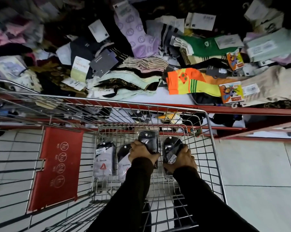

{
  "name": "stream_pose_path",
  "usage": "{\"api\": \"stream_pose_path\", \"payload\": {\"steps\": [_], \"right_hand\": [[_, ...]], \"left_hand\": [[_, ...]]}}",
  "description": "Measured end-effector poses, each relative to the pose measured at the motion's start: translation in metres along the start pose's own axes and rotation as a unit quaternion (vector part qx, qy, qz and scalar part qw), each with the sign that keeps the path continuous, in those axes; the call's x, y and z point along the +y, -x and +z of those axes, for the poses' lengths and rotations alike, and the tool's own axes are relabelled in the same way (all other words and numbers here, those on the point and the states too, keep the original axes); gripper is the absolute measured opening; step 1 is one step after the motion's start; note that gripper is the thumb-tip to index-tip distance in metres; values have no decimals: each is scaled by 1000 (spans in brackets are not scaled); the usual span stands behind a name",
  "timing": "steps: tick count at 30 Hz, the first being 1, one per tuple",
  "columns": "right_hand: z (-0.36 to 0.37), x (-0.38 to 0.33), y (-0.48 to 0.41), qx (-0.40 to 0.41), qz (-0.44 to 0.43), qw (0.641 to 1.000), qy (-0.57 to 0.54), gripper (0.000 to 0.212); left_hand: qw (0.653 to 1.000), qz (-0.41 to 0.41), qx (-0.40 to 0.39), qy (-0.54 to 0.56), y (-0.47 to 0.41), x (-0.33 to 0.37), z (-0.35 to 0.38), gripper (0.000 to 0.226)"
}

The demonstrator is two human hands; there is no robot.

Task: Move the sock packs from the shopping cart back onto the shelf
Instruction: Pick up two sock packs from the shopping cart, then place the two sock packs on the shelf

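Note:
Both my hands are down inside the wire shopping cart (211, 131). My left hand (142, 153) grips a black sock pack (149, 139) in clear plastic. To its right, my right hand (183, 159) is closed around a second black sock pack (170, 148). Two white sock packs lie on the cart floor to the left, one (103, 162) flat and one (123, 163) partly under my left wrist. Beyond the cart's far rim the shelf (225, 108), edged in red, carries a loose heap of socks.
On the shelf lie a purple sock (138, 36), a green pair (200, 46) and an orange-yellow pair (191, 82) among several labelled packs. The cart's red child-seat flap (56, 168) hangs at left. A lower shelf (233, 124) sits beneath. Tiled floor (258, 173) lies right.

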State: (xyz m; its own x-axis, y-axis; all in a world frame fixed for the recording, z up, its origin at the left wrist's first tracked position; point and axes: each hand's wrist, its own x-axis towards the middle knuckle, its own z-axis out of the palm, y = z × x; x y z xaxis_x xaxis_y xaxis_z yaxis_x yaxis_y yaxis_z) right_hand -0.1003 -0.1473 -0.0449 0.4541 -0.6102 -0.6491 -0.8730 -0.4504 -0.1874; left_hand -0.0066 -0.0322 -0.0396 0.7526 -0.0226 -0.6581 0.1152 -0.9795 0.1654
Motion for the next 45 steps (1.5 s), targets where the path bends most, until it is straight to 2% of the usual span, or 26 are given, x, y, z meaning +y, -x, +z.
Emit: {"api": "stream_pose_path", "payload": {"steps": [4,9,13,18,21,23,28,33,37,40,42,45], "right_hand": [[-26,-5,30,25,-13,999,-43,125],[-81,-18,77,82,-74,990,-87,139],[-127,-30,115,176,-143,966,-127,129],[-176,-46,151,251,-212,927,-182,119],[-203,-54,167,282,-251,899,-222,121],[-225,-61,174,302,-291,870,-258,113],[-283,-75,185,407,-381,766,-320,104],[-348,-99,177,495,-421,666,-366,107],[-397,-132,165,547,-419,611,-390,111],[-418,-152,146,528,-434,599,-418,100],[-424,-162,133,510,-429,612,-426,99],[-420,-171,112,498,-400,652,-410,102]], "left_hand": [[998,38,50,-3,33,-5,-37,116],[984,77,138,83,83,-9,-97,107],[962,123,217,108,116,-7,-142,106],[923,179,299,164,146,-1,-194,111],[895,221,334,194,162,7,-222,112],[875,247,367,196,174,17,-240,112],[811,316,420,257,196,49,-283,106],[721,416,432,347,208,98,-336,103],[681,441,459,363,205,147,-378,107],[679,429,470,366,193,177,-398,103],[698,414,471,345,183,190,-404,101],[734,385,464,312,167,202,-403,100]]}}
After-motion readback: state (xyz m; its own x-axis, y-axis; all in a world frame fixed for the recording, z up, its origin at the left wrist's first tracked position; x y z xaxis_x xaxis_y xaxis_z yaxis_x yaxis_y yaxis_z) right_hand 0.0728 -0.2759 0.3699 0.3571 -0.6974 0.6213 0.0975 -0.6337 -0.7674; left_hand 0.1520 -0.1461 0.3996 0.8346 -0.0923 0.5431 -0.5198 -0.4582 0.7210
